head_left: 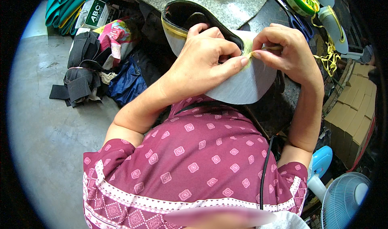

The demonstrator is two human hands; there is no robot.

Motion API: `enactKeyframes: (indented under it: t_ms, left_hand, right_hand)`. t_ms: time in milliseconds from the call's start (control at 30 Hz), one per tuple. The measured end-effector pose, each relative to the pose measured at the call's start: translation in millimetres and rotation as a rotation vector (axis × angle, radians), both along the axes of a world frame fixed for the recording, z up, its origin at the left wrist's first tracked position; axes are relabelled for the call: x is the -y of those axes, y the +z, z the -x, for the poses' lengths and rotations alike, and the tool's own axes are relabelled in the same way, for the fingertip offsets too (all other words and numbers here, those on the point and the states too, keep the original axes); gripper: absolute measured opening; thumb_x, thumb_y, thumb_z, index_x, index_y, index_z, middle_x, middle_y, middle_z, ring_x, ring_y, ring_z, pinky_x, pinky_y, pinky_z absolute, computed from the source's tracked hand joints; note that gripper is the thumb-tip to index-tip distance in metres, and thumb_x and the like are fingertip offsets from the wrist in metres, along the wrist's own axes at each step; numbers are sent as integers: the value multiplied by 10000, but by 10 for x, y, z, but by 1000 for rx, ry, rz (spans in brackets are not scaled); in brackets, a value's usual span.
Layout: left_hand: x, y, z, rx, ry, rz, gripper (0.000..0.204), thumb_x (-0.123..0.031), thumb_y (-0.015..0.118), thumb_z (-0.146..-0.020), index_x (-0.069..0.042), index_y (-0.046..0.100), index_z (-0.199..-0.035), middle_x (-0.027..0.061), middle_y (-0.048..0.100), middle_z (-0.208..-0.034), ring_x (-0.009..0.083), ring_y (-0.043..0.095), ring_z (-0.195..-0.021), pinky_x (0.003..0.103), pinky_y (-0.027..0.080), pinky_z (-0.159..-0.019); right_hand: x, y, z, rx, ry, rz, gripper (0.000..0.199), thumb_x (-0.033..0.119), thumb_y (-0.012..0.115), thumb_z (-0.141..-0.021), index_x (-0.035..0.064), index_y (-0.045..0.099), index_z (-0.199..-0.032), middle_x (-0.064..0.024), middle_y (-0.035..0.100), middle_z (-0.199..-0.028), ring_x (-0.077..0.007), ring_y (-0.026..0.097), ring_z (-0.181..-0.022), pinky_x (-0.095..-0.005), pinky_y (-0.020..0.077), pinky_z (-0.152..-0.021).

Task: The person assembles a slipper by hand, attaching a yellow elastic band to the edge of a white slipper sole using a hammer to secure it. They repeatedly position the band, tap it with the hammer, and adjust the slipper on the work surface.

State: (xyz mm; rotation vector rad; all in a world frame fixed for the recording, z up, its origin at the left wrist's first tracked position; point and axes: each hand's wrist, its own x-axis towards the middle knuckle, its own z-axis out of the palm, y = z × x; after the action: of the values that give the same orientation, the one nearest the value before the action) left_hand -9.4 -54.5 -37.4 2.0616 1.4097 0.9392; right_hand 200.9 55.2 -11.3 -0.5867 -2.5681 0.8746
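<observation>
Presently, the grey-white visor (242, 85) is in front of the person's chest, between both hands. Its surface looks smooth and slightly fibrous, its brim is rounded, and a thick dark band (212, 20) curves along the opening, with yellow edging at the left end. The left hand (206, 53) grips the visor: its fingers are curled over the dark band, and the thumb presses flat on the pale surface. The right hand (289, 49) pinches a thin yellow strip (249, 55) between thumb and index finger, just beside the left thumb tip.

Beyond, on the dark counter (262, 20), there is a pale speckled slab (212, 0), which looks like stone. Scissors (292, 16) with blue handles lie near a round green tub (294, 1), whose label carries a food picture. At left, a white and green carton (95, 13) shows large white lettering, above a tied bundle of black fabric strips (83, 67).
</observation>
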Motion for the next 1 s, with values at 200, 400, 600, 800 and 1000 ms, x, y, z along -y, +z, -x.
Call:
enactKeyframes:
  t_ms: [200, 400, 600, 800, 1000]
  left_hand:
    - [-28, -16, 31, 8, -46, -40, 160, -202, 764, -814, -71, 689, -762, 17, 584, -741, 186, 561, -751, 377, 381, -921]
    - [-36, -27, 40, 19, -87, -72, 147, -191, 755, -810, -72, 685, -759, 27, 579, -733, 196, 564, -756, 368, 388, -878]
    - [-39, -30, 38, 21, -96, -71, 135, -182, 750, -807, -70, 686, -765, 31, 575, -732, 198, 568, -755, 377, 385, -878]
    - [-17, -12, 30, 25, -95, -43, 134, -178, 753, -796, -68, 682, -769, 30, 578, -742, 202, 580, -796, 384, 378, -924]
    - [-58, 70, 92, 45, -246, -89, 125, -175, 761, -788, -92, 668, -796, 25, 559, -756, 222, 581, -868, 444, 343, -1027]
  right_hand:
    - [-10, 75, 5, 46, 5, 32, 154, 135, 780, -796, 40, 687, -873, -76, 607, -736, -182, 610, -663, -300, 486, -618]
    - [-48, 65, 16, 44, 55, 15, 142, 143, 767, -814, 49, 694, -890, -102, 638, -740, -217, 660, -683, -318, 518, -637]
    - [-52, 19, 46, 26, 68, -55, 161, 110, 788, -747, 51, 677, -846, -66, 577, -727, -194, 589, -662, -305, 466, -606]
    - [0, 20, 70, 99, 19, -66, 238, 73, 777, -701, 53, 671, -914, -42, 531, -723, -162, 531, -644, -289, 435, -588]
    - [-18, 62, 38, 45, 126, 61, 412, 242, 767, -735, 159, 702, -1134, -75, 552, -706, -221, 561, -628, -334, 456, -600]
